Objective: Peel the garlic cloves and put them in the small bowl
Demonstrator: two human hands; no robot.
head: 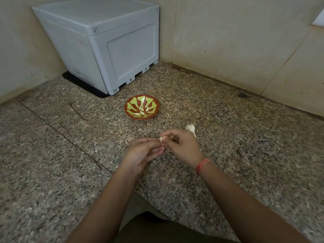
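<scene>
small bowl (130, 112) holding peeled cloves (142, 110), both hands pinching garlic clove (162, 138)

Kinda dim, flat light, only soft shadows; wide-angle bends the wall lines behind the box (112, 50), whole shot slightly soft.

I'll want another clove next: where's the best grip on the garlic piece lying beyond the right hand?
Probably pinch the garlic piece across its rounded white end, coming from above with the right hand. Its thin stalk points back towards that hand and looks flimsy.
</scene>
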